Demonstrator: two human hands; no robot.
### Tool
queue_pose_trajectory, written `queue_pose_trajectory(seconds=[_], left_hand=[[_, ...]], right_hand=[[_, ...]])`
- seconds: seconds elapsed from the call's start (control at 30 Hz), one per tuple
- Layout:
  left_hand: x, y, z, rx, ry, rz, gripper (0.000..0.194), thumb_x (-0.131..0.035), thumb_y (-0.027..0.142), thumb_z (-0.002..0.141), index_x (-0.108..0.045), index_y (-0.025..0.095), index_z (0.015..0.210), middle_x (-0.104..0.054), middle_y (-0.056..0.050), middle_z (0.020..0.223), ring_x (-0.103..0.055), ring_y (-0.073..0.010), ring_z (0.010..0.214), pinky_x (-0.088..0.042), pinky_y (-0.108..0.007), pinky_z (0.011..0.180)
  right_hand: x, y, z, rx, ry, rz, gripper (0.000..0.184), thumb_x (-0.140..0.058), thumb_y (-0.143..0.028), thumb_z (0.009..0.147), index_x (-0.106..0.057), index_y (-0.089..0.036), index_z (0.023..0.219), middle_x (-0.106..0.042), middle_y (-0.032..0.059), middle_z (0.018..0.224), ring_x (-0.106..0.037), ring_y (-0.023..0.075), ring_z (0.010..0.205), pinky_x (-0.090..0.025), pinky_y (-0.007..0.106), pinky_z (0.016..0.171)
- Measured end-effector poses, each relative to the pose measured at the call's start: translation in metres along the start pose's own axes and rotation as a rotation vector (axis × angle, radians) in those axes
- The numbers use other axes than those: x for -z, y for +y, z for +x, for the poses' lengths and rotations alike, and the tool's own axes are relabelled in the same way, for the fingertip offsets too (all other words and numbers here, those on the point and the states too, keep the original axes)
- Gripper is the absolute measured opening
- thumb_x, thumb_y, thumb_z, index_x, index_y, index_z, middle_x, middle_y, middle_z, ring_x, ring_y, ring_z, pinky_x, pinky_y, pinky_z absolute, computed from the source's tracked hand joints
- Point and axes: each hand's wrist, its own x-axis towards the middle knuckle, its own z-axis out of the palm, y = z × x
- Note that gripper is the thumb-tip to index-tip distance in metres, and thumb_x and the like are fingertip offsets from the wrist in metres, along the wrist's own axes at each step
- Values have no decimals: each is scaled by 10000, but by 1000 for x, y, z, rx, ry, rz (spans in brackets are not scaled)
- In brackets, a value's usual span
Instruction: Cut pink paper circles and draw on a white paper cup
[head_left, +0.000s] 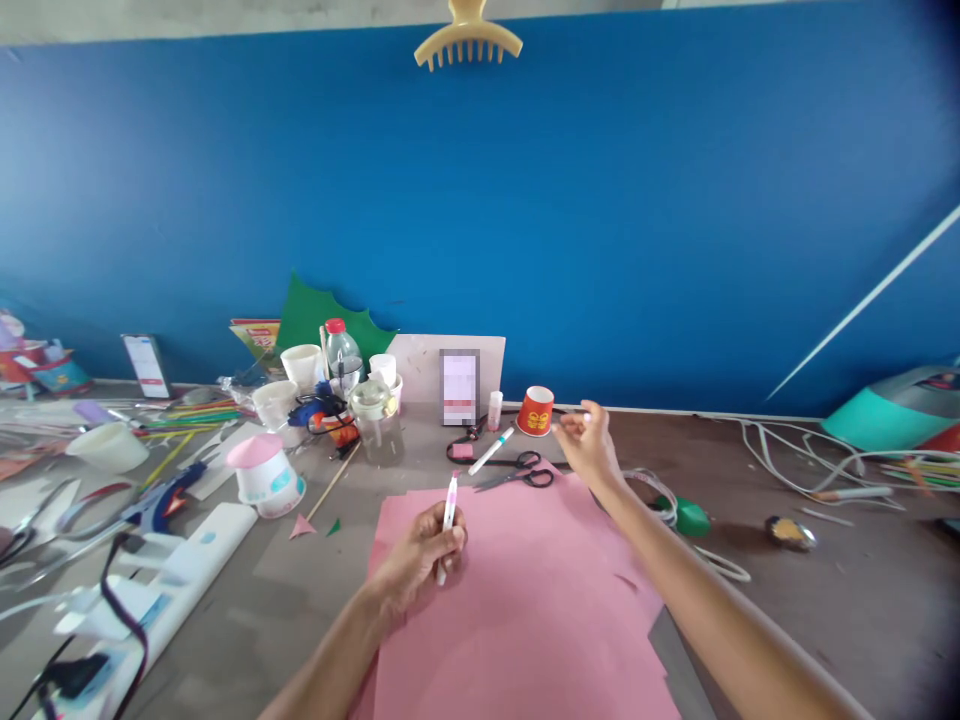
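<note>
My left hand (433, 545) is closed around a slim white marker (451, 505), which stands nearly upright with its pink end up, over pink paper sheets (517, 610). My right hand (589, 440) is raised just right of a red paper cup (535, 411), apart from it. Its fingers are pinched together, with a small whitish spot at their tips that is too small to name. Between the hands lie black-handled scissors (536, 478) and a white marker with a teal band (491, 450). A small bottle (495, 410) stands left of the cup.
A phone (459, 388) leans on a pale board (409, 360). Left are a glass jar (379, 425), a pink-topped white cup (264, 475), and a power strip (187, 590). White cables (780, 450) and a green object (690, 516) lie right. A claw clip (469, 38) hangs above.
</note>
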Motion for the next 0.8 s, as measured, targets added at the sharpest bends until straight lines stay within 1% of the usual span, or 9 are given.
queue_pose_trajectory(seconds=[0.13, 0.27, 0.33, 0.43, 0.53, 0.6, 0.63, 0.7, 0.8], left_hand=[[1, -1, 2, -4, 18, -36, 358, -775, 372, 649, -513, 167, 783, -420, 95, 500, -330, -29, 373, -226, -177, 383], [0, 3, 1, -5, 46, -31, 374, -788, 378, 630, -535, 157, 795, -438, 88, 516, -334, -24, 372, -212, -178, 383], [0, 6, 0, -11, 49, -49, 377, -792, 379, 624, -543, 154, 797, -437, 88, 510, -342, -26, 376, -212, -179, 389], [1, 7, 1, -23, 69, -98, 367, -791, 369, 622, -553, 153, 798, -441, 86, 505, -356, -32, 383, -222, -183, 399], [4, 7, 5, -54, 128, -111, 314, -775, 323, 631, -576, 141, 792, -477, 67, 538, -407, -41, 411, -258, -193, 421], [6, 7, 7, -89, 183, -107, 265, -755, 267, 635, -599, 130, 801, -520, 44, 594, -444, -48, 449, -280, -196, 436], [7, 7, 8, -106, 193, -108, 254, -744, 246, 635, -610, 127, 816, -538, 35, 623, -462, -50, 471, -295, -196, 448], [8, 9, 8, -146, 204, -134, 261, -728, 201, 621, -625, 122, 847, -563, 22, 673, -497, -56, 514, -336, -194, 491], [8, 10, 5, -161, 198, -167, 279, -722, 193, 643, -624, 129, 896, -579, 13, 722, -536, -68, 556, -372, -198, 532]], right_hand=[[-24, -6, 33, 4, -23, -240, 743, -649, -393, 659, -355, -152, 1297, -557, 187, 1232, -524, 360, 1133, -427, 475, 892], [-46, -14, 44, 16, -34, -378, 733, -651, -340, 670, -376, -126, 1315, -526, 216, 1281, -520, 386, 1143, -415, 478, 911], [-47, -18, 45, 34, -27, -409, 701, -622, -323, 702, -377, -104, 1321, -541, 223, 1259, -531, 380, 1132, -422, 471, 906], [-32, -28, 37, 75, 10, -423, 712, -597, -337, 734, -340, -88, 1350, -513, 223, 1287, -499, 365, 1171, -411, 456, 934], [-2, -44, 12, 171, 76, -326, 762, -634, -398, 704, -340, -127, 1353, -507, 192, 1278, -554, 332, 1076, -470, 432, 854], [20, -56, -15, 255, 25, -245, 752, -644, -459, 710, -357, -179, 1347, -537, 151, 1243, -577, 308, 1024, -485, 433, 834], [29, -61, -30, 298, -28, -219, 723, -637, -477, 727, -373, -198, 1340, -541, 138, 1245, -578, 299, 1030, -482, 433, 852], [41, -66, -62, 360, -240, -173, 697, -624, -476, 768, -363, -213, 1358, -552, 135, 1251, -581, 295, 1067, -485, 428, 878], [42, -61, -106, 424, -526, -154, 739, -654, -416, 781, -310, -223, 1406, -552, 155, 1293, -529, 326, 1194, -459, 468, 954]])
